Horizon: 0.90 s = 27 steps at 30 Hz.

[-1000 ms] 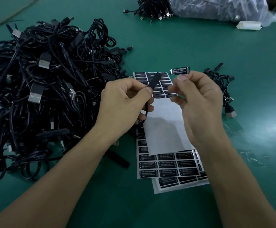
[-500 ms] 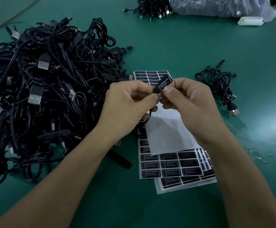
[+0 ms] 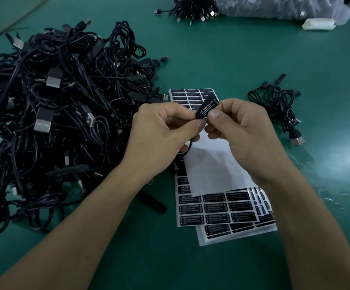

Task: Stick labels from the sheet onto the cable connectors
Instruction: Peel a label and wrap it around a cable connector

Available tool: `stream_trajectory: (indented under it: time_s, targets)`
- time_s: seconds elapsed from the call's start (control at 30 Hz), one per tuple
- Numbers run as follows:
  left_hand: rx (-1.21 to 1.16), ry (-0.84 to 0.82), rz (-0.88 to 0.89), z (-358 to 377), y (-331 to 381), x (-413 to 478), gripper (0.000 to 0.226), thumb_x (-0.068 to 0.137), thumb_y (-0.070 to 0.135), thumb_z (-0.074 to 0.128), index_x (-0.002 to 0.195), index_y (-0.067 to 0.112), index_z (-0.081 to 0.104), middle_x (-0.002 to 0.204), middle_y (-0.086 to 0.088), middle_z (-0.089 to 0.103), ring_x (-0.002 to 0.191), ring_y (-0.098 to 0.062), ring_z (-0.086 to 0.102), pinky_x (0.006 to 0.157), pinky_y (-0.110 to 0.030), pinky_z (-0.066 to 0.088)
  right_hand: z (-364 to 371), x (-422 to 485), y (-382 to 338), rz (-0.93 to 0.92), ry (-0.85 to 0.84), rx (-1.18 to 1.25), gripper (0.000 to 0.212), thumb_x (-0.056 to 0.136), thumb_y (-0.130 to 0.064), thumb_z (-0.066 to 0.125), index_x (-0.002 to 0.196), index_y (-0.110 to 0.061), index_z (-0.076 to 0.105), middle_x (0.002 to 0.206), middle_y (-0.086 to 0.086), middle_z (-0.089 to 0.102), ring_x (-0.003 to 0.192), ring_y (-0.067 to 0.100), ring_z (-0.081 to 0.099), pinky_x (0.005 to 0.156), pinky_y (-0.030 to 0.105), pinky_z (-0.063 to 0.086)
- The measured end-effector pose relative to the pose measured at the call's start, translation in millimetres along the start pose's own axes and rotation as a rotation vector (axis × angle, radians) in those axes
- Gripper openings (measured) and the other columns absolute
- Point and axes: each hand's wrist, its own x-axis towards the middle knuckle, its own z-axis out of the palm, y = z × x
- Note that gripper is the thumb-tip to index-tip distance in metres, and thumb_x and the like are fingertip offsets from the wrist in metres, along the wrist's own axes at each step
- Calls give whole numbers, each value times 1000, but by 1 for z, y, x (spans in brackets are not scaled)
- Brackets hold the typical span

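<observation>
Left hand (image 3: 165, 130) pinched connector (image 3: 205, 101), mid-scene above label sheet (image 3: 211, 208). Right hand (image 3: 239, 135) pinched label (image 3: 208, 107) onto it. Label seemed light, flimsy, tacky: hold by edges. Connector small, rigid; cable (image 3: 189, 147) limp, so grip by body. Cable pile (image 3: 55, 111) lay left.

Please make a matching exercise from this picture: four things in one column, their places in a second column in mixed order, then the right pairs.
Things
1. big cable pile
2. small cable bundle
3. label sheets
4. connector with label

Places
A. pinched between the left hand and the right hand
B. on the table, right of the hands
C. on the table, left of the hands
D. flat on the table, under the hands

Pairs: 1-C; 2-B; 3-D; 4-A
</observation>
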Motion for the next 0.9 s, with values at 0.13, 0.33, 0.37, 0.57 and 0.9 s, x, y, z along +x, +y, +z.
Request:
stream_trajectory:
  time_s: [0.13,0.33,0.37,0.57,0.9]
  targets:
    - [9,5,13,0,-1,0,12,85,7,78,80,18,76,69,-2,75,67,-17,75,49,-23,53,0,0,0,0,6,-24,15,101,-11,55,91,-5,64,79,0,67,72,8,61,75,28,55]
    - [36,9,35,0,-3,1,14,84,8,78,78,20,75,67,-3,74,64,-20,74,49,-23,52,1,0,0,7,27,-82,16,100,-14,56,87,-14,66,75,-3,67,71,9,62,76,32,57]
    - [36,12,36,0,-4,1,13,84,8,79,78,19,75,67,-3,74,63,-20,73,48,-24,52,1,-1,0,9,27,-91,17,100,-15,57,86,-15,66,75,-4,67,72,9,63,77,34,57]
    - [48,11,34,0,-5,1,16,83,8,80,76,21,75,65,-2,73,62,-20,73,49,-24,52,1,1,0,8,38,-101,18,99,-16,58,84,-19,66,71,-8,67,69,5,63,73,30,56]
    - [60,10,18,1,-8,3,7,83,7,80,81,11,75,67,-3,74,63,-20,74,51,-27,54,0,1,1,-3,44,-143,21,99,-17,59,79,-23,64,66,-9,66,66,4,62,77,43,59]
